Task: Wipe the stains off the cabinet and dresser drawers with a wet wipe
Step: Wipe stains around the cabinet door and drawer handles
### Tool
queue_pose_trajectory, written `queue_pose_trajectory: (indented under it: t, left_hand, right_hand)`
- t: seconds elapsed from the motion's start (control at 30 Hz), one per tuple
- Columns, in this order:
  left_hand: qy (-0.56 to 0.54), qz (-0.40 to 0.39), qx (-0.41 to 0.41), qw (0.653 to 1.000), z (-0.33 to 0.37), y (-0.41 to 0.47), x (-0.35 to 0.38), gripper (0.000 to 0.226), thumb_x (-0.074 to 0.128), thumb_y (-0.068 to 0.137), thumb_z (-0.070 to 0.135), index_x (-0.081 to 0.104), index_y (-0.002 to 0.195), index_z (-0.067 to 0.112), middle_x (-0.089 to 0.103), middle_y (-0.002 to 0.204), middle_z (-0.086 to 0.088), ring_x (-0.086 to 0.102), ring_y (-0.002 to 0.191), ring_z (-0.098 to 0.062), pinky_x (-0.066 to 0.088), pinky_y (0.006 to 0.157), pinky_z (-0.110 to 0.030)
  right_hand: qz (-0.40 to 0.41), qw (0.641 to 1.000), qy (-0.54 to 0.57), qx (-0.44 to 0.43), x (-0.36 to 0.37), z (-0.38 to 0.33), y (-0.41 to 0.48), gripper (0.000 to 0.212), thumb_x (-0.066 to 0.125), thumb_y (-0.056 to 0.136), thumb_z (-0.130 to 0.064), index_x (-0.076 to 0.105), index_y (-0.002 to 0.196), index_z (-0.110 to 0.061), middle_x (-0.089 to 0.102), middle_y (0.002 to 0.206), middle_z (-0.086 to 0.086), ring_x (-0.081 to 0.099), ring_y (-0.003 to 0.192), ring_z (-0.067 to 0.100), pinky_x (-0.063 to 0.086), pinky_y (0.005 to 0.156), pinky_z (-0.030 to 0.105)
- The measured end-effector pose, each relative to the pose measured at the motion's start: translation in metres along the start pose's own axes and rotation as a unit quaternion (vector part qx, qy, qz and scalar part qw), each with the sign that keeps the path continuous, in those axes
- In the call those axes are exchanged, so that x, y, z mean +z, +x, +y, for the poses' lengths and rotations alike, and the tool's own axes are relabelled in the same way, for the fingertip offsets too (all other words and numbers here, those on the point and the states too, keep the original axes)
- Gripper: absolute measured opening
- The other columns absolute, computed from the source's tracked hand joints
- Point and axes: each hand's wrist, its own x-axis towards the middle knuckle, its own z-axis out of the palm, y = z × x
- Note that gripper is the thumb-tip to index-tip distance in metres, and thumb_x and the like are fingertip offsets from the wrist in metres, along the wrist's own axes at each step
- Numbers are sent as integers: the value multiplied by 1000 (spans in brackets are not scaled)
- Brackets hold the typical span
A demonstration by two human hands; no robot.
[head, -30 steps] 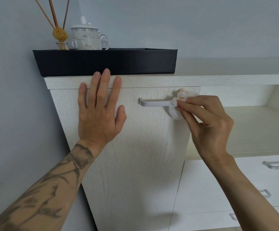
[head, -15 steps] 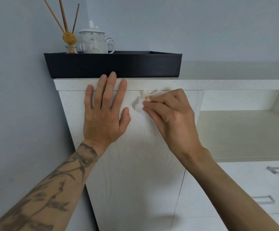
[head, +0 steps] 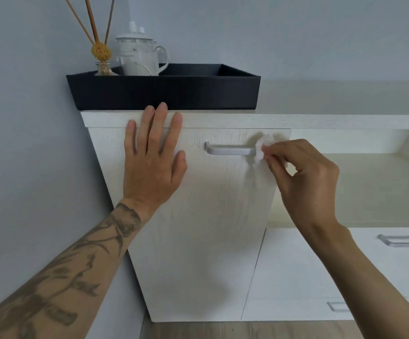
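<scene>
A white cabinet door with a silver bar handle fills the middle. My left hand lies flat on the door's upper left, fingers spread, fingertips over the top edge. My right hand pinches a crumpled white wet wipe against the door at the handle's right end. White dresser drawers with silver handles sit low at the right.
A black tray on the cabinet top holds a white teapot and a reed diffuser. An open shelf lies right of the door. A grey wall stands at left, wooden floor below.
My right hand has swept the wipe from the door's upper middle back to the right end of the handle, which shows again. My left hand stays pressed on the door.
</scene>
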Motion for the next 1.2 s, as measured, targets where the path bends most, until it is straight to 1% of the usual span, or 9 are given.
queue_pose_trajectory:
  t: [0.07, 0.13, 0.27, 0.4, 0.57, 0.67, 0.83, 0.97, 1.2]
  left_hand:
    - [-9, -36, -15, 999, 6, 1, -14, 63, 40, 109, 31, 21, 165, 10, 22, 169, -21, 16, 158, -38, 9, 130, -55]
    - [-28, -81, -41, 995, 13, 4, -34, 62, 44, 108, 29, 24, 164, 9, 22, 169, -20, 17, 159, -37, 12, 130, -57]
    - [-60, -203, -82, 974, 26, 26, -88, 61, 39, 108, 32, 29, 163, 10, 24, 169, -17, 18, 159, -32, 18, 129, -55]
    - [-73, -324, -85, 940, 24, 71, -151, 59, 26, 108, 41, 42, 158, 14, 42, 162, -13, 38, 151, -28, 27, 127, -51]
    - [-73, -405, -107, 905, 16, 145, -247, 62, 24, 107, 48, 50, 153, 16, 51, 156, -10, 50, 143, -27, 39, 121, -50]
    - [-66, -450, -132, 881, 9, 199, -312, 63, 28, 105, 53, 47, 155, 19, 47, 160, -7, 45, 147, -26, 32, 124, -48]
    - [-21, -517, -171, 839, 1, 270, -407, 68, 14, 105, 60, 24, 164, 29, 29, 170, 0, 27, 157, -20, 17, 131, -45]
    - [12, -523, -230, 820, 13, 304, -483, 63, 23, 110, 55, 18, 166, 28, 21, 172, 1, 17, 159, -19, 9, 132, -43]
    - [118, -502, -339, 787, 76, 320, -639, 64, 21, 109, 58, 16, 166, 28, 20, 173, 2, 17, 159, -18, 7, 132, -43]
  right_hand:
    - [-38, 999, -1, 34, -11, -2, 8, 9, 75, 95, 0, 79, 96, -7, 74, 87, 5, 64, 76, 18, 49, 69, 23]
    - [-83, 994, 6, 67, -22, -11, 19, 12, 76, 92, 2, 79, 96, -9, 75, 88, 4, 66, 75, 18, 54, 69, 29]
    - [-156, 977, 40, 140, -50, -36, 55, 15, 79, 90, 3, 80, 96, -11, 76, 89, -2, 69, 77, 13, 60, 73, 32]
    - [-225, 950, 60, 206, -83, -66, 108, 15, 80, 89, 0, 80, 94, -14, 77, 89, -5, 70, 78, 11, 60, 78, 29]
    - [-305, 918, 69, 245, -131, -116, 192, 11, 75, 94, -6, 80, 96, -16, 78, 93, -4, 71, 81, 14, 60, 82, 32]
    - [-339, 907, 77, 239, -161, -150, 244, 9, 74, 95, -10, 81, 99, -15, 80, 97, -2, 73, 85, 18, 60, 85, 34]
    - [-379, 899, 89, 202, -206, -199, 319, 12, 72, 98, -13, 80, 107, -14, 78, 103, -1, 66, 84, 13, 40, 78, 7]
    - [-385, 902, 135, 143, -240, -222, 350, 12, 73, 97, -13, 79, 108, -16, 79, 106, 1, 72, 93, 19, 56, 89, 29]
    - [-410, 865, 278, 75, -318, -276, 362, 15, 74, 94, -5, 81, 102, -15, 80, 96, -3, 74, 89, 12, 59, 89, 31]
